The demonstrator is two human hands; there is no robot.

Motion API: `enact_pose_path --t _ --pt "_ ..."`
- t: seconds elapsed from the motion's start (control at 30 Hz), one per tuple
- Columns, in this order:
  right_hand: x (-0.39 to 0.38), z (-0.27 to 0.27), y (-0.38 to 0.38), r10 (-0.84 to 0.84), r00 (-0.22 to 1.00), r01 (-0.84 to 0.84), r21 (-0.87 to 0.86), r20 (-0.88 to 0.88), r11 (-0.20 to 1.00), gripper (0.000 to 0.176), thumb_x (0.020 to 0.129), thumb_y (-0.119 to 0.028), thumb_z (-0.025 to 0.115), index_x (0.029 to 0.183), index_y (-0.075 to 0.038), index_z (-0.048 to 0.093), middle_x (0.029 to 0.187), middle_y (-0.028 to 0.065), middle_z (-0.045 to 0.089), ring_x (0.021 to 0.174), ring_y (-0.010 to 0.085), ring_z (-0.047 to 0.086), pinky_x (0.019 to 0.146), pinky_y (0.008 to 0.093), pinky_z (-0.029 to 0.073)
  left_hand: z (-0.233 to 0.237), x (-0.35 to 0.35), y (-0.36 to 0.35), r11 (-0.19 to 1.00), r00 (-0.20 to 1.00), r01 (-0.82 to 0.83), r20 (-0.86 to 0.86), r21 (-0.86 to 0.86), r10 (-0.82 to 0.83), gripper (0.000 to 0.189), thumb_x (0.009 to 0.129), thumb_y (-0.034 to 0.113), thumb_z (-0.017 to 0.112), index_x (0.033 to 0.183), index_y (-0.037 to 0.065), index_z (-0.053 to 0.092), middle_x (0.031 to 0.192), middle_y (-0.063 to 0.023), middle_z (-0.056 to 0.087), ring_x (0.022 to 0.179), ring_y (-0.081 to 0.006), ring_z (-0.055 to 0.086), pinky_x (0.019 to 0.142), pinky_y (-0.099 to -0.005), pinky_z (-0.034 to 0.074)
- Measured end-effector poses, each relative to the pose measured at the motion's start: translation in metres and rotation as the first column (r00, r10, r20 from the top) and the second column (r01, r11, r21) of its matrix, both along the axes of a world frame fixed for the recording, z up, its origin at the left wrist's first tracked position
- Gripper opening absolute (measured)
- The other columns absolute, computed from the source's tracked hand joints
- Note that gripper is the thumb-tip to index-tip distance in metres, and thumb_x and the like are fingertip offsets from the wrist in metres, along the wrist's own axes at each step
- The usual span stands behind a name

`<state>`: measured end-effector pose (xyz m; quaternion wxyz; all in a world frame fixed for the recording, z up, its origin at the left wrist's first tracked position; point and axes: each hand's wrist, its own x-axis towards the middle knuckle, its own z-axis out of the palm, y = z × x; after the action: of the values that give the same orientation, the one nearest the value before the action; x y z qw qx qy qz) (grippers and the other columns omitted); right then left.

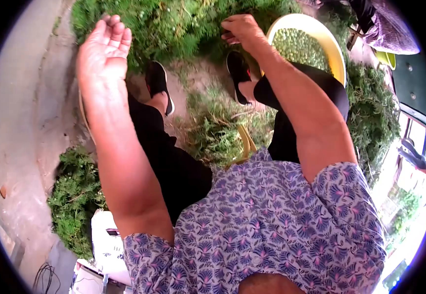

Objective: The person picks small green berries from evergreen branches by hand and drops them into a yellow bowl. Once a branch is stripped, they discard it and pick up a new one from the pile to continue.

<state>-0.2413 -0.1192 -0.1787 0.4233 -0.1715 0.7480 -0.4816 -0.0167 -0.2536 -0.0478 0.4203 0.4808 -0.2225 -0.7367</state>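
Note:
My left hand (104, 49) is raised at the upper left, palm turned up. Its fingers are loosely bent with small gaps, and nothing lies in the palm. Behind it spreads a big heap of feathery green conifer branches (174, 29). My right hand (243, 32) is over the right part of that heap, its back towards me and its fingers curled in. Whatever those fingers hold, if anything, is hidden. Beside the right forearm stands a yellow bucket (339, 54) holding many small round green cones or berries (299, 46).
My feet in black shoes (156, 83) rest on bare ground, with loose sprigs (213, 139) between my legs. More branches are piled on the right (370, 108) and lower left (75, 191). A person in purple patterned clothing (392, 29) is at the upper right. Concrete (22, 122) runs along the left.

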Motion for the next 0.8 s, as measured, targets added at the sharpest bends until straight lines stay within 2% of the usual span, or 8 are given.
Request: enact_pose_path --t 0.13,0.17,0.23,0.33,0.4,0.5,0.67,0.8 --pt "0.037 -0.073 0.022 0.012 0.993 -0.029 0.142 0.117 0.989 0.019 0.081 -0.012 0.061 0.095 0.001 0.061 0.075 0.0081 0.061 0.059 0.0183 0.062 0.049 0.0288 0.049 0.006 0.001 0.0 1.0 0.999 -0.014 -0.045 -0.019 0.013 0.018 0.088 0.005 0.049 0.104 -0.004 0.05 0.092 -0.012 0.061 0.081 -0.0187 0.056 0.083 -0.0372 0.045" --pt "0.015 -0.18 0.045 0.444 0.814 -0.473 0.016 -0.373 0.881 0.015 0.081 -0.009 0.06 0.09 0.002 0.06 0.071 0.0077 0.06 0.056 0.0177 0.061 0.043 0.0273 0.046 -0.004 0.015 -0.016 0.997 0.992 0.068 -0.102 -0.033 -0.071 0.018 0.089 0.004 0.047 0.104 -0.005 0.049 0.092 -0.0127 0.06 0.081 -0.0189 0.056 0.083 -0.0374 0.045" --pt "0.045 -0.185 0.049 0.357 0.934 -0.329 0.428 0.016 0.842 0.016 0.081 -0.009 0.058 0.092 0.002 0.06 0.068 0.0114 0.06 0.05 0.0178 0.058 0.037 0.0279 0.043 -0.01 0.028 -0.031 0.99 0.976 0.128 -0.172 -0.05 -0.135 0.019 0.089 0.003 0.047 0.104 -0.008 0.048 0.093 -0.014 0.059 0.079 -0.0194 0.054 0.083 -0.0379 0.045" --pt "0.074 -0.206 0.082 0.608 0.787 -0.573 0.484 0.104 0.661 0.022 0.079 -0.013 0.06 0.096 0.0 0.061 0.074 0.0156 0.062 0.062 0.0261 0.061 0.049 0.0345 0.05 -0.011 0.036 -0.027 0.978 0.96 0.183 -0.194 -0.104 -0.2 0.02 0.089 0.003 0.047 0.105 -0.009 0.047 0.093 -0.014 0.058 0.077 -0.019 0.053 0.082 -0.0375 0.046" --pt "0.103 -0.185 0.097 0.794 0.577 -0.551 0.626 -0.193 0.552 0.032 0.078 -0.025 0.058 0.1 -0.003 0.061 0.106 0.0138 0.059 0.096 0.0297 0.058 0.082 0.0393 0.047 -0.009 0.039 -0.023 0.983 0.966 0.162 -0.191 -0.084 -0.175 0.02 0.089 0.003 0.048 0.105 -0.009 0.047 0.092 -0.0136 0.057 0.077 -0.0184 0.053 0.082 -0.0375 0.046" --pt "0.126 -0.16 0.097 0.725 0.684 -0.509 0.659 -0.081 0.554 0.062 0.076 -0.031 0.063 0.129 -0.01 0.038 0.135 0.0133 0.033 0.118 0.0377 0.039 0.093 0.0459 0.039 -0.005 0.041 -0.021 0.964 0.922 0.255 -0.28 -0.078 -0.267 0.021 0.089 0.004 0.048 0.105 -0.008 0.048 0.091 -0.0124 0.058 0.076 -0.0164 0.052 0.082 -0.0355 0.045" --pt "0.155 -0.181 0.113 0.806 0.589 -0.596 0.705 0.059 0.384 0.078 0.078 -0.035 0.063 0.139 -0.016 0.019 0.145 0.0142 0.013 0.131 0.0392 0.014 0.102 0.0531 0.025 0.008 0.028 -0.011 0.99 0.967 0.139 -0.213 -0.025 -0.141 0.02 0.09 0.006 0.047 0.106 -0.007 0.05 0.087 -0.0102 0.058 0.072 -0.0151 0.052 0.081 -0.0342 0.044" --pt "0.197 -0.192 0.163 0.861 -0.019 -0.907 0.353 0.508 -0.228 0.054 0.081 -0.028 0.057 0.126 -0.003 0.042 0.129 0.019 0.042 0.119 0.0328 0.041 0.093 0.0512 0.037 0.004 0.026 -0.008 0.965 0.921 0.26 -0.298 -0.011 -0.252 0.024 0.092 0.01 0.046 0.11 -0.006 0.049 0.083 -0.0077 0.058 0.068 -0.0136 0.052 0.079 -0.032 0.044"
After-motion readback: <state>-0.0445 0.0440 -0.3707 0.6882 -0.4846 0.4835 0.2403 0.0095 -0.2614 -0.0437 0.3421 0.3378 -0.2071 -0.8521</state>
